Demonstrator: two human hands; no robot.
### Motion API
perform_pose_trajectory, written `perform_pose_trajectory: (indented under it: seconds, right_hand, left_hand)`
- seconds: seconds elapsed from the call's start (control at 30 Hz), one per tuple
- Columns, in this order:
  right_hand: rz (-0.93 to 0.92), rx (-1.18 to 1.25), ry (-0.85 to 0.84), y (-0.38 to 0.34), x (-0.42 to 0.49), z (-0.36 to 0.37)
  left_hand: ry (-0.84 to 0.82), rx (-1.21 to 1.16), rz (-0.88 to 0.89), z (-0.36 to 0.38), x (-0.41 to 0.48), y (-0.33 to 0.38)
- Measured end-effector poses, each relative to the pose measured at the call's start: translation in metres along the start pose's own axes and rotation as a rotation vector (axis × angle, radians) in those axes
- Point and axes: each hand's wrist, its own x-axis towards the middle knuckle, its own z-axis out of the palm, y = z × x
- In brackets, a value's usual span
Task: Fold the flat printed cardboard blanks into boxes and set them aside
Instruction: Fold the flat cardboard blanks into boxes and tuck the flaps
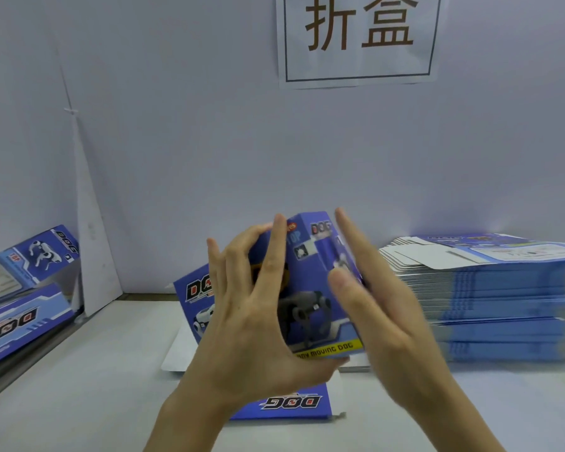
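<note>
Blue printed cardboard box point(309, 298) w/ a grey robot dog pic and a yellow strip along the bottom is up off the white worktop point(79, 386), dead centre, between both hands. It looks partly folded, top end tilted away toward the wall.

Left grip point(252, 327) is on the box's left side: fingers spread and curved over the front face, thumb hooked under the bottom edge, so it's holding the box. Right grip point(382, 308) is wide, fingers straight and flat against the box's right side, thumb lying on the front. R hand is pretty motion-blurred tbh.

Below the left wrist there's a blue flap point(291, 402) w/ an upside-down DOG logo; can't tell if it's part of the same box or a separate piece.

Tall stack of flat blue-edged cardboard blanks point(503, 288) sits on the right of the worktop, near the R hand. Far left, two more blue printed boxes point(30, 265), one above the other by the partition. White paper sign w/ two big dark characters point(359, 37) on the wall up top.
</note>
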Motion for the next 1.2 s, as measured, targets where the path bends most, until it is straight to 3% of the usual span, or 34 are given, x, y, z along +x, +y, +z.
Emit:
perform_pose_trajectory:
  seconds: [0.07, 0.17, 0.4, 0.5, 0.57, 0.67, 0.73, 0.83, 0.9, 1.07, 1.2]
  right_hand:
    - [-0.076, -0.035, 0.035, 0.001, 0.000, -0.009]
    - [-0.107, -0.103, -0.046, 0.005, 0.000, -0.013]
    - [-0.018, -0.129, -0.091, 0.006, -0.001, -0.004]
    - [0.135, -0.031, -0.036, 0.008, 0.001, -0.002]
    - [0.178, 0.003, 0.103, 0.014, 0.003, -0.002]
    - [0.169, 0.111, 0.389, 0.019, 0.006, 0.001]
    - [0.172, 0.212, 0.490, 0.024, 0.006, 0.006]
    - [0.236, 0.319, 0.444, 0.026, 0.004, 0.015]
    - [0.247, 0.315, 0.388, 0.027, 0.002, 0.024]
    - [0.278, 0.350, 0.300, 0.033, 0.003, 0.032]
    - [0.375, 0.325, 0.230, 0.038, 0.007, 0.019]
  left_hand:
    - [0.004, -0.149, -0.079, -0.003, 0.000, 0.000]
    - [0.014, -0.214, -0.122, -0.005, -0.001, -0.001]
    - [-0.016, -0.244, -0.121, -0.007, 0.001, -0.009]
    - [-0.040, -0.180, -0.070, -0.003, -0.001, -0.015]
    - [-0.049, -0.224, -0.223, 0.004, -0.002, -0.013]
    - [-0.053, -0.426, -0.534, 0.012, -0.001, -0.007]
    - [-0.033, -0.608, -0.707, 0.015, 0.001, -0.007]
    - [-0.014, -1.030, -0.952, 0.017, 0.001, -0.015]
    - [-0.074, -1.178, -1.001, 0.017, 0.001, -0.017]
    - [0.057, -1.331, -0.995, 0.020, 0.001, -0.024]
    - [0.088, -1.266, -0.955, 0.024, -0.001, -0.030]
